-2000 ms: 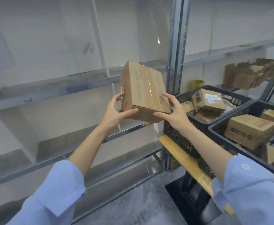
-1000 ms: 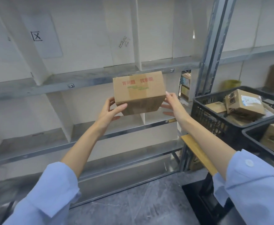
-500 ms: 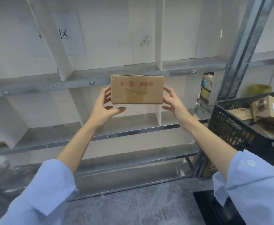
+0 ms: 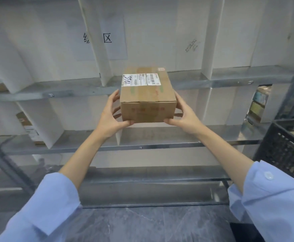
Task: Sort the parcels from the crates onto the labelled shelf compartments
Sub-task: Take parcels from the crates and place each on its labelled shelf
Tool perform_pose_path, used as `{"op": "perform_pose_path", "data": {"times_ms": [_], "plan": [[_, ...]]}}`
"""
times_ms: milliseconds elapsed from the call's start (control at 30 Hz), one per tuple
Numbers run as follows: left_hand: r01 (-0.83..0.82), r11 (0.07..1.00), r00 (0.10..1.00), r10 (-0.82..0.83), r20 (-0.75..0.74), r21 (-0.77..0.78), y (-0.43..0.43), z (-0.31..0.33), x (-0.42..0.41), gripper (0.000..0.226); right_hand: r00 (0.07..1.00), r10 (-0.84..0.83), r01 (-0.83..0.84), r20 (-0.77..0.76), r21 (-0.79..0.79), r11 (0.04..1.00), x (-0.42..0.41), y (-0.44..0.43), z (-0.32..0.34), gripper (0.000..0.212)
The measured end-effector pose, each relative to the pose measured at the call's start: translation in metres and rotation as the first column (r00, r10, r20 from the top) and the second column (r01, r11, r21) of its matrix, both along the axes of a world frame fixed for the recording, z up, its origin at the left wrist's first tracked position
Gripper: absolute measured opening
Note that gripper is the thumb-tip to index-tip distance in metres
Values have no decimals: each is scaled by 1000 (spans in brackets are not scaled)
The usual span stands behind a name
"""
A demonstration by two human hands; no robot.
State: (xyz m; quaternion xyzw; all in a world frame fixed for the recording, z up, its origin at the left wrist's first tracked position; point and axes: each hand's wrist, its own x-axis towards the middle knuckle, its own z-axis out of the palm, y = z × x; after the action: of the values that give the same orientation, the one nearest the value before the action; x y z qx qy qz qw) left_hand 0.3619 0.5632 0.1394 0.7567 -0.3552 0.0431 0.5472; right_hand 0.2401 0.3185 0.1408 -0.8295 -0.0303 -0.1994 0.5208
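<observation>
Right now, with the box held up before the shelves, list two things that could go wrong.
1. The left hand and right hand grip the box only by its sides near the bottom, in mid-air; it might slip.
2. The shelf edge and a divider lie close behind it; the box could catch on them.

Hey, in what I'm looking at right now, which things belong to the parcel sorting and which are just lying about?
In the job:
cardboard parcel, gripped by left hand and right hand
metal shelf with its dividers
paper sign marking a compartment
black crate

Just there:
stacked goods behind the shelf gap
box half hidden in a lower left compartment
grey floor
</observation>
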Motion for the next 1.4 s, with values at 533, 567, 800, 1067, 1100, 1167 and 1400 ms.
{"op": "perform_pose_path", "data": {"times_ms": [533, 567, 800, 1067, 1100, 1167, 1400], "plan": [[-124, 992, 990, 123, 73, 15, 131, 4, 6, 97, 982, 183, -186, 35, 142, 972, 58, 117, 6, 87], [-130, 991, 990, 129, 63, 15, 137, 3, 6, 98, 981, 190, -193, 34, 140, 971, 60, 124, 5, 85], [-194, 981, 980, 193, 50, 5, 185, -6, 6, 105, 977, 209, -212, 51, 59, 976, 72, 166, -1, 80], [-264, 964, 962, 263, 68, 14, 220, -6, 3, 107, 973, 220, -219, 72, -26, 975, 85, 200, -9, 92], [-269, 963, 961, 268, 67, 17, 222, -6, 2, 107, 970, 227, -224, 83, -36, 974, 85, 203, -9, 95], [-277, 961, 960, 276, 55, 11, 224, -5, -1, 106, 965, 240, -234, 106, -62, 970, 87, 206, -10, 100], [-357, 934, 933, 355, 51, 28, 227, -5, -6, 114, 960, 268, -263, 79, -69, 962, 102, 205, -13, 100]]}}
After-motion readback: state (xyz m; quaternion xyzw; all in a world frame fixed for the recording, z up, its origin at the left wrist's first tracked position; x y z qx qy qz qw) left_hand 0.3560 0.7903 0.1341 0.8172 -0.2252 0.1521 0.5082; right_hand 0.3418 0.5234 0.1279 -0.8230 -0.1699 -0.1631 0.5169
